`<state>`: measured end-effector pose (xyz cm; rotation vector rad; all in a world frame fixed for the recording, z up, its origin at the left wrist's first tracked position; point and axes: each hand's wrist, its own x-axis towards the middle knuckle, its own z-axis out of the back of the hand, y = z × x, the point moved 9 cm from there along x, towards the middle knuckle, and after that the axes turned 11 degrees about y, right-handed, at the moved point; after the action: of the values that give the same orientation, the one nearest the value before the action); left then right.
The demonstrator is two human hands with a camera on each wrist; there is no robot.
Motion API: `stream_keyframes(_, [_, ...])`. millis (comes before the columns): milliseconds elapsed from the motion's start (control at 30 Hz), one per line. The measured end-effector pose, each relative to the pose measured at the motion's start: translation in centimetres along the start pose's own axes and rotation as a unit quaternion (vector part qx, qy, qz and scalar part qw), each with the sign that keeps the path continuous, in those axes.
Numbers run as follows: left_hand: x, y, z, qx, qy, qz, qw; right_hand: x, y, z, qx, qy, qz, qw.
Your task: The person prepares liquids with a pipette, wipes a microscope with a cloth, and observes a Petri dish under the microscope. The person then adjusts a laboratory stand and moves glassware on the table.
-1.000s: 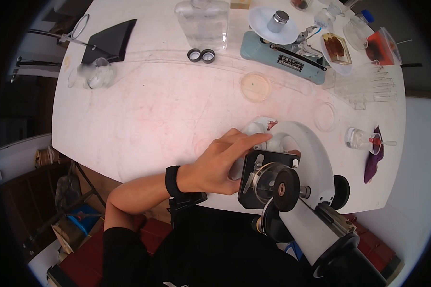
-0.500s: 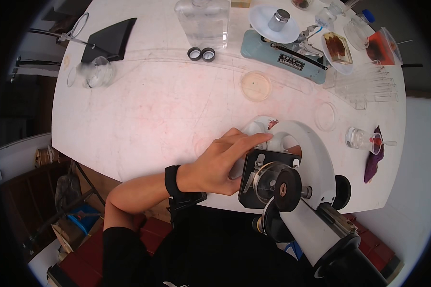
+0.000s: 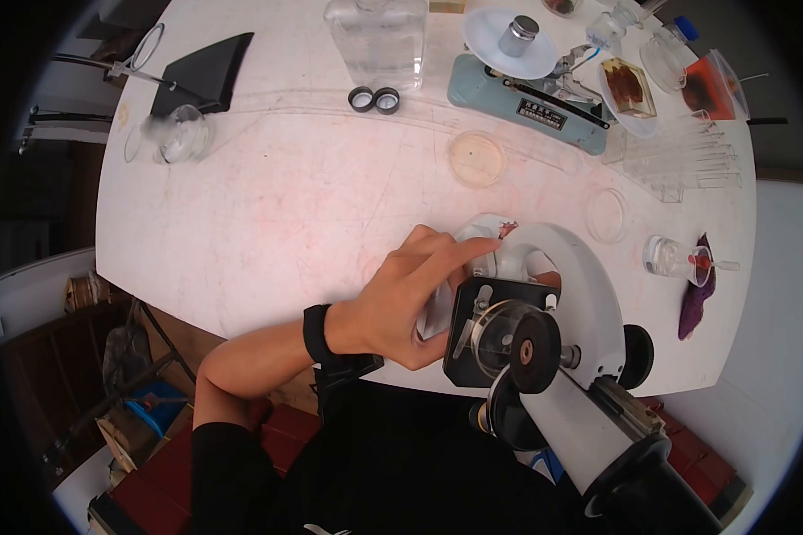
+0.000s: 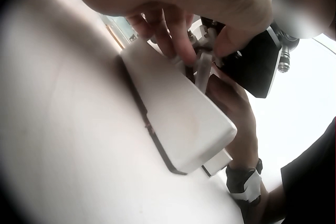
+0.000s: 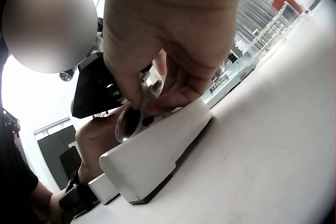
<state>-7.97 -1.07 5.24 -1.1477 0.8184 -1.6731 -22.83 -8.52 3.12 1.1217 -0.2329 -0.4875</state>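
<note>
A white microscope (image 3: 589,285) with a black stage (image 3: 459,361) stands at the table's near edge. My left hand (image 3: 401,285) reaches in beneath the stage from the left. In the left wrist view, its thumb and fingers close around the microscope mirror (image 4: 203,73) above the white base (image 4: 173,103). My right hand (image 5: 173,29) pinches the same round mirror and its mount between thumb and fingers from the other side. The head view has most of the right hand hidden behind the microscope. A clear round dish (image 3: 491,339) overlaps the stage, partly covered by the eyepiece end.
A petri dish (image 3: 476,159) lies beyond the microscope, before a teal balance scale (image 3: 473,94). Right of it are a test tube rack (image 3: 678,160), a small beaker (image 3: 660,257) and purple cloth (image 3: 698,303). A large clear bottle (image 3: 379,45) stands at the back.
My left hand has shifted slightly left and away from my body, and the gap between its thumb and index finger has widened. The microscope stays in place.
</note>
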Motion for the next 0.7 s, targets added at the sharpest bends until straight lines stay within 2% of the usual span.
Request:
stream_keyframes(433, [0.1, 0.0, 0.4, 0.013, 0.009, 0.002, 1.0, 0.1, 0.0, -0.3, 0.023, 0.041, -0.035, 0.998])
stream_keyframes(500, [0.0, 0.0, 0.4, 0.017, 0.009, 0.001, 1.0, 0.4, 0.8, -0.1, 0.056, 0.029, 0.03, 0.998])
stream_keyframes(533, [0.0, 0.0, 0.3, 0.017, 0.009, 0.001, 1.0, 0.4, 1.1, 0.0, 0.056, 0.029, 0.03, 0.998])
stream_keyframes(600, [0.0, 0.2, 0.2, 0.008, 0.001, 0.006, 1.0, 0.5, 1.3, 0.1, 0.032, 0.046, -0.016, 0.998])
stream_keyframes(700, [0.1, 0.0, 0.3, 0.017, 0.015, 0.004, 1.0, 0.2, 0.7, -0.1, 0.021, 0.053, -0.027, 0.998])
